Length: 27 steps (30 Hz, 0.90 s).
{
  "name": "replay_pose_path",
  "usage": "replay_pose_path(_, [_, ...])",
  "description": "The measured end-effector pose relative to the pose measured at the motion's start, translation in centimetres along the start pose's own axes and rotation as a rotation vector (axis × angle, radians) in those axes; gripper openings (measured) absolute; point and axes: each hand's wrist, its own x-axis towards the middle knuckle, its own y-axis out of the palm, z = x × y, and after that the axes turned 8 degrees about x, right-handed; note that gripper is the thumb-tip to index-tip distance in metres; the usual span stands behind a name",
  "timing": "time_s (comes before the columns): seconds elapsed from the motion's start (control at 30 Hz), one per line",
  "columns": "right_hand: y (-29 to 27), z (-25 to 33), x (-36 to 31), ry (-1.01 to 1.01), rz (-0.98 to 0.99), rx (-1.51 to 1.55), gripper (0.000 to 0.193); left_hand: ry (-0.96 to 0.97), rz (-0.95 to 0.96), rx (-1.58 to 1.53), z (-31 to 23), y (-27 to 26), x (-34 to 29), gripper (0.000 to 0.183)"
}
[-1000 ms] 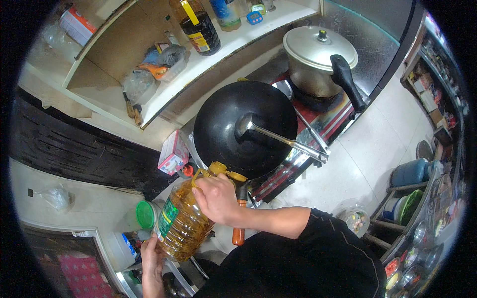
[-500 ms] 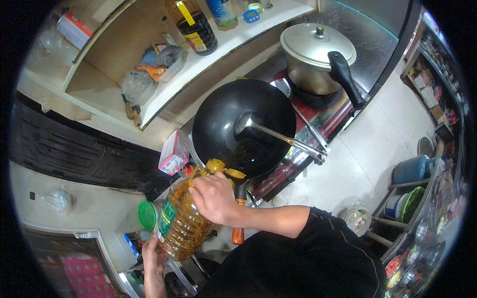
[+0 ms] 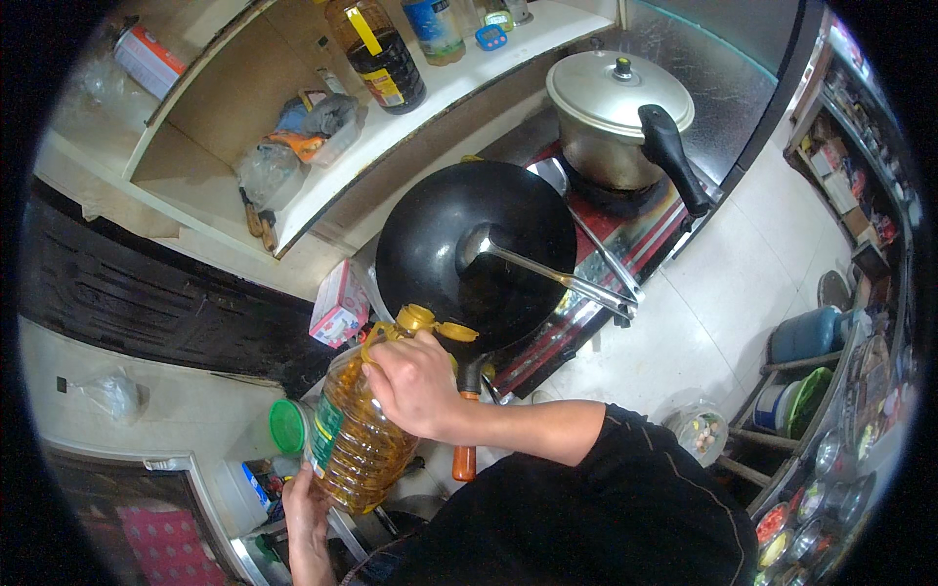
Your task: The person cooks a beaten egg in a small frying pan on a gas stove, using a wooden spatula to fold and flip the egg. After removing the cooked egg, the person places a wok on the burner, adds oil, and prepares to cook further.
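A large clear jug of golden cooking oil (image 3: pixel 357 451) leans at the near side of a black wok (image 3: pixel 415 230). My right hand (image 3: pixel 415 386) is wrapped round the jug's upper part, by its yellow handle. Its yellow flip cap stands open beside the spout, and I see no stream of oil. Lower down, my left hand (image 3: pixel 305 508) supports the jug near its base, fingers partly hidden behind it. In the wok rests a metal ladle (image 3: pixel 532 270), its handle over the right rim. The wok's wooden handle (image 3: pixel 466 449) points toward me, behind the jug.
Right of the wok, another long-handled metal utensil (image 3: pixel 604 244) lies on the red stove (image 3: pixel 645 223). A pressure cooker (image 3: pixel 611 127) stands at the back right. Above the wok, a white shelf (image 3: pixel 454 93) carries a dark sauce bottle (image 3: pixel 386 63). A pink-white box (image 3: pixel 339 305) sits at the left.
The jug tips slightly more upright, and its spout shifts a little up and left. Both hands keep their hold. The wok and ladle have not visibly moved apart from a small view shift.
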Motion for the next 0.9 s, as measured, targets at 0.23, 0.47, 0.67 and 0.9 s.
replay_pose_path(0.23, [-0.1, -0.1, -0.1, 0.037, -0.011, 0.021, 0.010, 0.062, 0.019, 0.054, -1.1, -0.7, -0.1, 0.036])
replay_pose_path(0.47, [-0.4, -0.2, 0.0, 0.072, -0.005, 0.032, 0.010, 0.075, 0.045, 0.085, -1.8, -0.8, -0.5, 0.038])
replay_pose_path(0.67, [-0.4, -0.1, 0.0, 0.066, -0.014, 0.036, 0.010, 0.065, 0.043, 0.108, -1.6, -0.9, -0.6, 0.037])
replay_pose_path(0.9, [-0.4, 1.2, 1.2, -0.073, -0.027, 0.020, 0.009, -0.025, 0.015, -0.078, 0.3, -0.2, 0.3, 0.032])
